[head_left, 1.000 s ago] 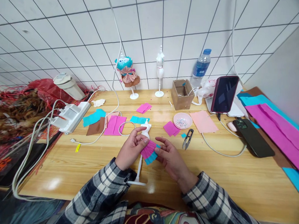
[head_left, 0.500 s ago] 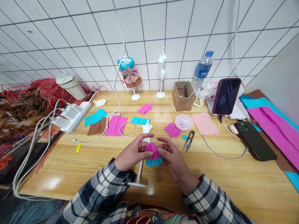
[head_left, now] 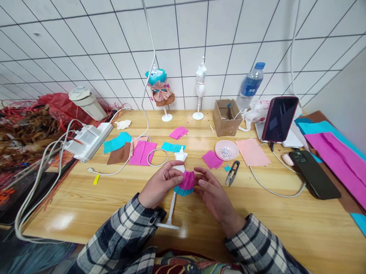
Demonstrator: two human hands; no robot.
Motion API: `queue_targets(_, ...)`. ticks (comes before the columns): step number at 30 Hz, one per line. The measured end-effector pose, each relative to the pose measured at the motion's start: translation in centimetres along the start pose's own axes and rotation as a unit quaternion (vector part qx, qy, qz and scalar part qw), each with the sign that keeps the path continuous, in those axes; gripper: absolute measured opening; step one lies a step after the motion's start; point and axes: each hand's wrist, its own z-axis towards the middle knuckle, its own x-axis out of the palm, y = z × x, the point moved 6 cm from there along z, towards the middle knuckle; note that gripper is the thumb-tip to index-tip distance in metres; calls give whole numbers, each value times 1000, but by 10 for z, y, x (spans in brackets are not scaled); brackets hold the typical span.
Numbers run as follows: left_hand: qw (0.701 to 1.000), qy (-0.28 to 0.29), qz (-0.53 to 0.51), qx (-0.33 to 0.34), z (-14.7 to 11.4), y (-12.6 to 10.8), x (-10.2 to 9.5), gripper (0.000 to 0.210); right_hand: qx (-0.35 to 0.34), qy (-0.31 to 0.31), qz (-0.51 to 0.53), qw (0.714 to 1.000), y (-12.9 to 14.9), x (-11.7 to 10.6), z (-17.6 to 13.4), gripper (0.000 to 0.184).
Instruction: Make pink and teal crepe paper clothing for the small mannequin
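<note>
A small white mannequin on a stand [head_left: 181,156] is on the table in front of me. At its waist is a pleated crepe paper skirt [head_left: 187,180], pink over a blue lower edge. My left hand [head_left: 163,181] pinches the skirt's upper left part between thumb and fingers, partly covering the mannequin's body. My right hand [head_left: 212,192] is at the skirt's right edge, thumb and forefinger apart; some of its fingertips reach close to the blue hem, and I cannot tell whether they touch.
Thread snips [head_left: 233,173] and a pink dish of beads [head_left: 227,150] lie to the right, near a phone [head_left: 315,174]. Behind stand a dressed mannequin [head_left: 161,92], a bare one [head_left: 200,84] and a cardboard box [head_left: 226,119]. Left are paper pieces [head_left: 143,153] and a power strip [head_left: 92,142].
The skirt has swung left and lies closer against the mannequin, its pleats more upright. My right hand's fingers have come off its front. The view has shifted slightly.
</note>
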Motion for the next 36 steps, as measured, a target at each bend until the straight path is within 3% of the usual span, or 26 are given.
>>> queue_targets(6, 996, 54, 63, -18, -4, 0, 10, 52, -91, 16, -181, 979, 14, 7, -4, 56)
queue_targets(8, 996, 58, 73, -17, -5, 0, 11, 52, -98, 8, -211, 973, 15, 7, -4, 54)
queue_targets(14, 995, 44, 85, -1, -3, -3, 9, 51, -82, -6, -174, 981, 15, 3, -3, 42)
queue_targets(22, 993, 52, 106, 4, -5, -4, 13, 51, -114, -17, -229, 967, 18, 6, -6, 46)
queue_targets(32, 993, 35, 117, 3, -4, -1, 7, 54, -82, -33, -181, 979, 16, -1, -3, 41)
queue_targets(36, 991, 51, 122, 3, -4, -2, 12, 54, -76, -5, -166, 983, 14, 3, -3, 40)
